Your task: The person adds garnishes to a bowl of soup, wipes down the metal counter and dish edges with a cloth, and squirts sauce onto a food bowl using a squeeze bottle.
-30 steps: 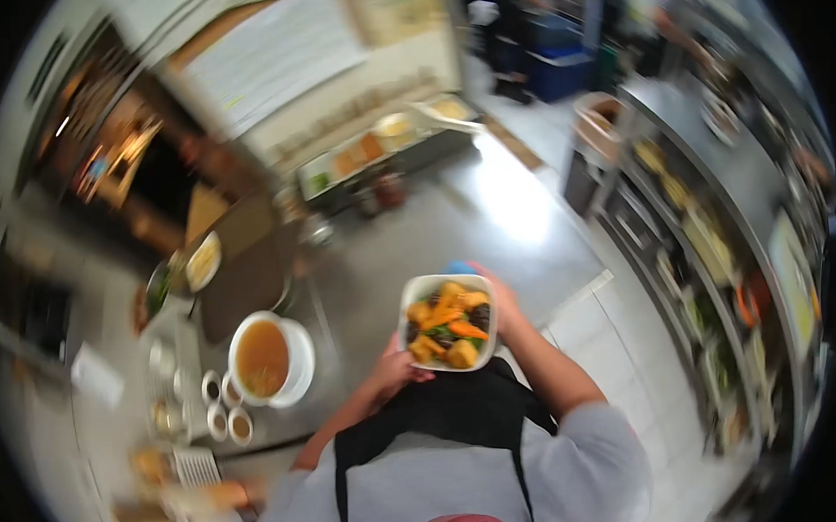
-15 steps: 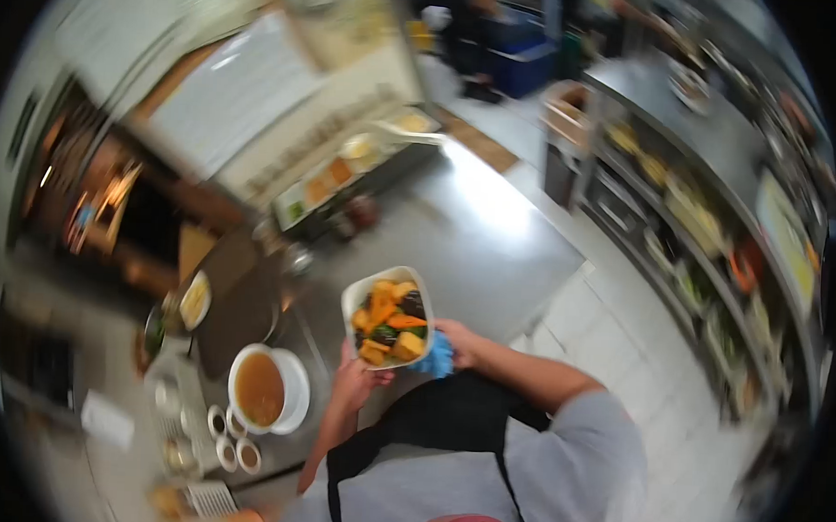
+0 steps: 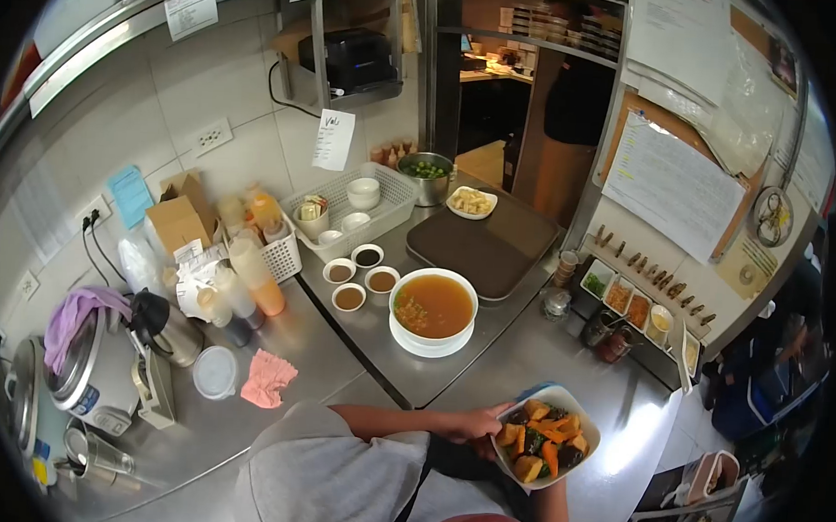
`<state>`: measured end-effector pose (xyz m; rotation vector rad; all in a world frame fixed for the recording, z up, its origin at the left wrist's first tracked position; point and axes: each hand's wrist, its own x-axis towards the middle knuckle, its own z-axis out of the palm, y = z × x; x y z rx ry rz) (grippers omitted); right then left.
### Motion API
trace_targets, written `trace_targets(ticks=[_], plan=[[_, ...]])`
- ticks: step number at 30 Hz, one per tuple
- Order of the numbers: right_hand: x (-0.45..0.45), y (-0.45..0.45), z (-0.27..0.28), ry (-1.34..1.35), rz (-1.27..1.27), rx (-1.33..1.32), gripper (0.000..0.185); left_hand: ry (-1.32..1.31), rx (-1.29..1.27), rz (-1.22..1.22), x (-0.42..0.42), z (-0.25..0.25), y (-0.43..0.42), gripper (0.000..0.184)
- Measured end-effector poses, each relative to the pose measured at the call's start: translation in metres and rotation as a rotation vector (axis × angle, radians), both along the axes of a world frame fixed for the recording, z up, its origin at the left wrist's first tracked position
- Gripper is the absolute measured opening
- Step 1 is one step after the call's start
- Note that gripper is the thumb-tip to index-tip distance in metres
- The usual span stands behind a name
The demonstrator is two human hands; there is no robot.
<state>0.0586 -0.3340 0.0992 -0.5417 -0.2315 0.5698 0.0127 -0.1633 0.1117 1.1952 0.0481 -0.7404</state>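
A pale bowl of cooked vegetables is tilted toward me, filled with golden chunks, carrot strips and dark and green pieces. My left hand is closed on its left rim. From below, my right forearm reaches up to the bowl; the bowl hides that hand and its fingers. Behind the far rim shows a bit of blue cloth or glove. Left of it, a large white bowl of brown broth stands on a white plate on the steel counter.
Several small sauce cups stand beside the broth, near a brown tray with a yellow dish. A topping rack is at the right. Squeeze bottles, a pink cloth and a lidded cooker occupy the left.
My view has swung left toward the wall and pass window. The bowl of vegetables now appears lower and farther right, still held; my right hand, visible before at its side, is now hidden.
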Motion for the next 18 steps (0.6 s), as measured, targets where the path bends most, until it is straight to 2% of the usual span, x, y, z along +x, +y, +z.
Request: trace_targets(ticks=[2,4,6,7,8,10,11,14,17,18], plan=[[-0.014,0.014,0.009,-0.195,0.121,0.025,0.046,-0.002,0.029,0.121,-0.001,0.001,0.003,0.072],[0.030,0.012,-0.097,-0.101,0.215,0.103,0.046,-0.015,0.054,0.238,0.001,-0.005,0.012,0.072],[0.017,0.036,-0.026,-0.038,0.360,0.248,0.043,-0.032,0.075,0.341,0.000,-0.016,0.029,0.071],[0.023,0.033,-0.040,0.320,0.217,0.001,0.041,-0.044,0.092,0.366,-0.005,-0.010,0.036,0.071],[0.026,0.027,-0.048,0.238,0.072,-0.252,0.039,-0.057,0.108,0.390,-0.011,-0.002,0.046,0.071],[0.037,0.017,-0.039,0.307,0.161,-0.275,0.033,-0.072,0.113,0.424,-0.027,0.001,0.064,0.072],[0.052,0.006,-0.057,0.256,0.141,-0.238,0.034,-0.073,0.101,0.438,-0.035,-0.004,0.075,0.072],[0.074,-0.022,-0.031,0.203,0.034,-0.224,0.040,-0.013,0.132,0.499,-0.064,-0.003,0.090,0.072],[0.101,-0.042,-0.042,0.241,-0.154,-0.253,0.041,0.046,0.103,0.546,-0.096,0.000,0.099,0.073],[0.110,-0.053,-0.054,0.230,-0.141,-0.268,0.041,0.059,0.078,0.556,-0.105,-0.002,0.104,0.074]])
